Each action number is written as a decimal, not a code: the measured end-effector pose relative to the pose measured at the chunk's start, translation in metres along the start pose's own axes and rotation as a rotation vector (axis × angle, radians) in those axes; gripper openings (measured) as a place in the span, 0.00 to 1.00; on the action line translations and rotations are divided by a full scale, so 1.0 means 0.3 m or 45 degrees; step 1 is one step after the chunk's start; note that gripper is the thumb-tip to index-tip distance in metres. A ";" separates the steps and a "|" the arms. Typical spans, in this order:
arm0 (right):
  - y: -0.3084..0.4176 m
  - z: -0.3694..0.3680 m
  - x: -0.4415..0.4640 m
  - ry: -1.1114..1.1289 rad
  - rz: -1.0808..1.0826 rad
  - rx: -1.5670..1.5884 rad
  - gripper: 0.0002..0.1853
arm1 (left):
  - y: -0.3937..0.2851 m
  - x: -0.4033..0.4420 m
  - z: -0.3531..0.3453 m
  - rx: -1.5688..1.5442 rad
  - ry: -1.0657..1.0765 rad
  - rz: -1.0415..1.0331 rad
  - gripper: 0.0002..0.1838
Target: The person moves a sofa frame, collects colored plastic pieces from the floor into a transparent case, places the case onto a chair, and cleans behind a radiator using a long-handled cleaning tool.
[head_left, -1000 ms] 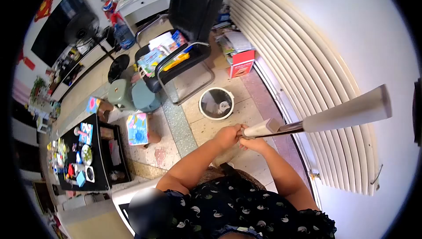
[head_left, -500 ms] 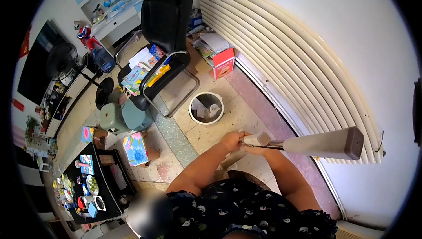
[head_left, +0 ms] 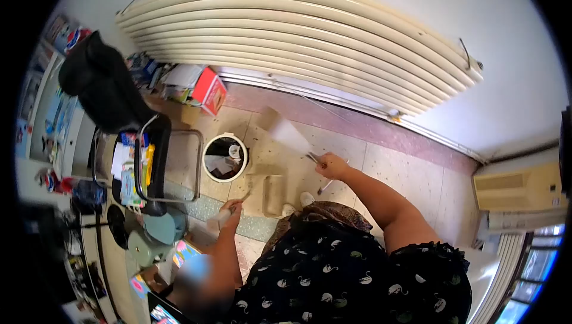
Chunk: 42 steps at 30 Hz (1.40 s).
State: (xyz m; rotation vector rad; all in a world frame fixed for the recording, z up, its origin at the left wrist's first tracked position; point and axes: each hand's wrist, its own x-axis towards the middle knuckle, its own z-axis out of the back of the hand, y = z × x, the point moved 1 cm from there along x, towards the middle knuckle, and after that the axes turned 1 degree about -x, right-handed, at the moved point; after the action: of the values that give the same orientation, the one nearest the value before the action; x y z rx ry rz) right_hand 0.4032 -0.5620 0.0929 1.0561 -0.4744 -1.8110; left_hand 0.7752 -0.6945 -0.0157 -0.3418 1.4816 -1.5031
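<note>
My left hand point(head_left: 232, 206) is closed around a thin rod whose pale handle end point(head_left: 219, 219) sticks out below it. The rod's other end points toward a beige dustpan-like tray point(head_left: 274, 195) low over the floor; where they join is blurred. Farther right, my right hand point(head_left: 331, 166) grips another long-handled tool, its wide pale handle point(head_left: 286, 133) smeared by motion and slanting up and left. Below the right hand, a thin white stick with a dark tip point(head_left: 320, 191) shows against the floor tiles. My hands are well apart.
A white-rimmed bin point(head_left: 244, 166) with crumpled waste stands left of the tray. Behind it are a red box point(head_left: 209, 90) of papers and a black chair point(head_left: 156, 163) bearing books. A radiator point(head_left: 286, 26) runs along the wall. Stools point(head_left: 164, 227) stand at lower left.
The view has swung right. My hands, earlier together on the pale handles, have separated: the left hand now lies near the bin, the right hand farther right with its handle pointing up-left.
</note>
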 end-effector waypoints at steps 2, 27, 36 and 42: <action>-0.124 -0.014 -0.068 -0.274 0.038 -0.523 0.15 | -0.024 -0.066 0.010 -0.008 -0.108 -0.029 0.05; -0.308 -0.198 -0.378 -0.409 -1.208 2.789 0.05 | 0.184 -0.441 0.158 -0.670 -0.964 0.771 0.09; -0.108 -0.009 -0.310 0.008 -1.075 1.779 0.05 | 0.165 -0.475 0.144 -0.972 -1.343 0.824 0.06; -0.090 -0.050 -0.139 0.051 -1.098 1.740 0.07 | 0.209 -0.497 0.173 -1.309 -1.448 0.765 0.06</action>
State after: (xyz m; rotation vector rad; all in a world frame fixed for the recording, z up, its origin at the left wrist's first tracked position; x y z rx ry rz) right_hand 0.4083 -0.5110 0.0847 2.4862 -1.5102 -2.0876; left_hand 0.9153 -0.6002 0.0017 -1.0221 1.0751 0.1295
